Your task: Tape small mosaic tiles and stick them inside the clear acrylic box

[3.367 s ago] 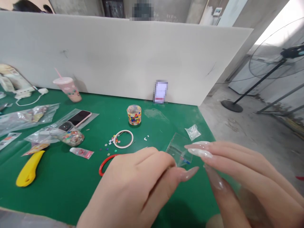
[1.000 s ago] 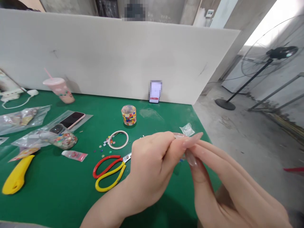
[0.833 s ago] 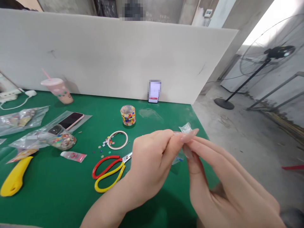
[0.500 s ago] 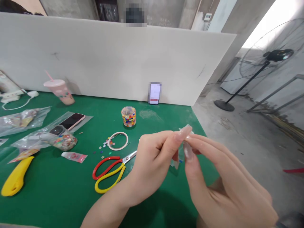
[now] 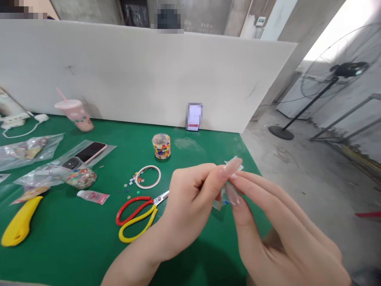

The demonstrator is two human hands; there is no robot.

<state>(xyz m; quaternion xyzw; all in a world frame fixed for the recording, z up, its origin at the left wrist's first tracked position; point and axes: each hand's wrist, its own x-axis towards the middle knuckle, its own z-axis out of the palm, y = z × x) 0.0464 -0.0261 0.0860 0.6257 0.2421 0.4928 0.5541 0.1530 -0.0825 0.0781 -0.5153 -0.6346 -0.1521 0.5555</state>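
Observation:
Both hands meet right of centre, above the green table. My left hand [image 5: 193,210] is closed, pinching a small piece of clear plastic [image 5: 219,205] that shows below its fingers, with a blue spot at the edge. My right hand [image 5: 276,226] has thumb and fingertips pressed to the same plastic; most of it is hidden by the fingers. Left of my left hand lie scissors [image 5: 135,220] with one red and one yellow handle, blade tips hidden behind the hand. Beyond them rest a white tape ring [image 5: 159,178] and several small coloured sequins [image 5: 131,182].
A small round container with coloured tiles [image 5: 161,151] stands mid-table. To the left are a pink tube [image 5: 93,197], a jar of sequins [image 5: 81,178], a phone [image 5: 89,154], a yellow handle [image 5: 20,224] and a pink cup [image 5: 74,113]. A lit phone [image 5: 194,115] leans on the white partition [image 5: 133,79].
My right thumb has shifted slightly against the plastic, and its fingertips have moved a little left. Everything on the table stays put.

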